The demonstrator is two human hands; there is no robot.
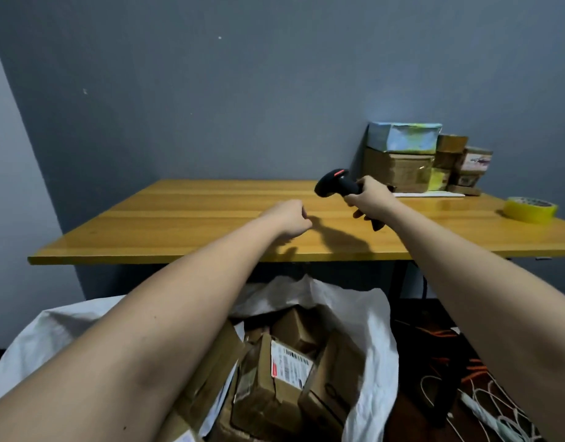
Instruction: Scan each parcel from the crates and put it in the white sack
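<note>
Against the grey-blue wall stands a wooden table (185, 218), its plank top running across the middle of the view. Below its near edge, at the bottom of the frame, the white sack (370, 339) gapes open, and inside it lie several brown cardboard parcels (275, 387) heaped at angles; the one on top shows a white shipping label with a barcode and a red strip. At the table's far right corner, close to the wall, a stack of boxes (399, 169) sits with a pale blue-green wrapped box on top and smaller taped cartons just beside it on the right. Both bare forearms reach out over the sack toward the tabletop. A roll of yellow tape (529, 210) lies flat near the table's right edge, well apart from the hands. On the floor at lower right is a tangle of white and orange cables (485, 397). The right hand (370, 197) is wrapped around the handle of a black barcode scanner (335, 183), its head pointing left above the table. The left hand (289, 218) hovers over the tabletop with fingers curled in and nothing in them.
</note>
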